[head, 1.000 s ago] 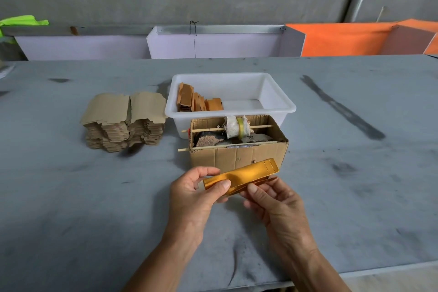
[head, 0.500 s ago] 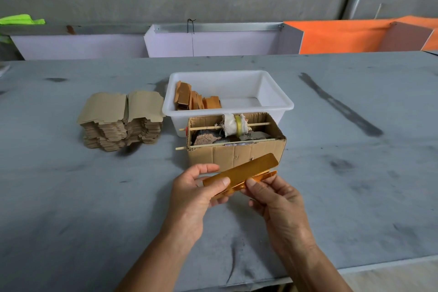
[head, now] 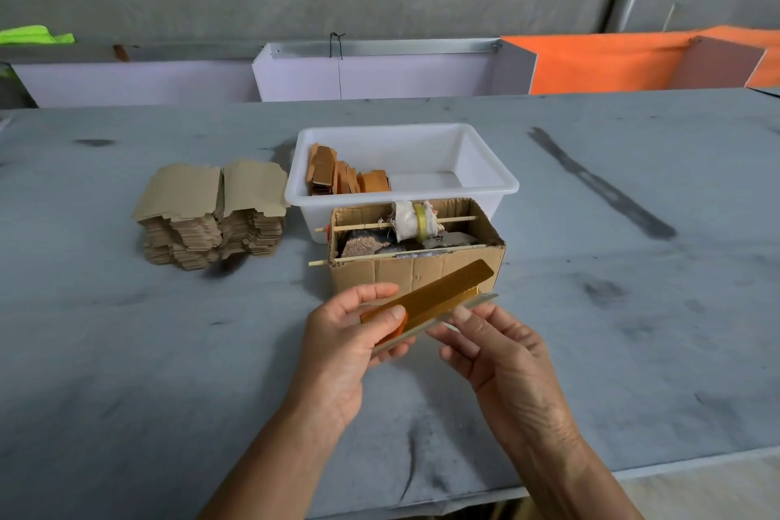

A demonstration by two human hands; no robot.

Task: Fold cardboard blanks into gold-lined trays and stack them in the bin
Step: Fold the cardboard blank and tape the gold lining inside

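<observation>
Grey table (head: 126, 350), scuffed and streaked dark, spanning the whole view under a concrete wall. On it, past the middle, white bin (head: 485, 165) with a row of folded trays (head: 337, 175) standing on edge at its left end. Touching the bin's near wall, open cardboard box (head: 413, 270) crossed by two thin sticks, with a wrapped roll (head: 411, 220) on the far stick. Left of the bin, apart from it, stack of blanks (head: 211, 220), plain brown side up. Nearest the camera, above the table and just before the box: left hand (head: 346, 334), thumb on top and fingers curled behind, pinching the left end of a part-folded blank (head: 439, 291), gold side toward the camera, tilted up to the right. Right hand (head: 498, 350) pinching the blank's pale lower edge between thumb and fingers, near the middle.
</observation>
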